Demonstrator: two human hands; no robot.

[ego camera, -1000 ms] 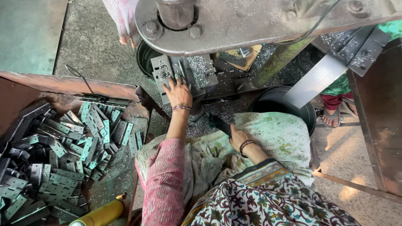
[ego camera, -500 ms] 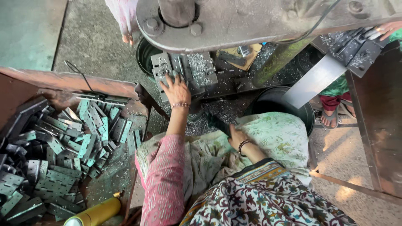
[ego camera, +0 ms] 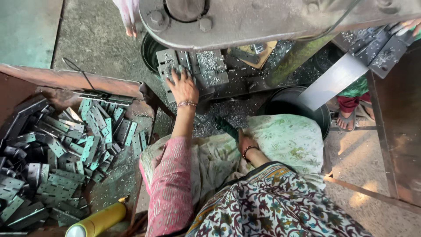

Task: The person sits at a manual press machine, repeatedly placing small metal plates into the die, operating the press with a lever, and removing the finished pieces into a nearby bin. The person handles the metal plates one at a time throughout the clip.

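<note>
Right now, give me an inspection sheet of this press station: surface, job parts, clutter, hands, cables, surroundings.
Surface: press bed strewn with fine metal chips.
Job's things: flat metal hinge plate on the bed under the left hand; heap of similar hinge plates in the rusty tray to the left.
Clutter: yellow canister at the tray's near edge; black tub beside the bed.
Hands: left hand flat on the plate, fingers spread; right hand low on the cloth-covered lap, grip unclear.
Cables: thin black wire over the tray rim.
Surroundings: another person's sandalled foot on the right; concrete floor.
</note>
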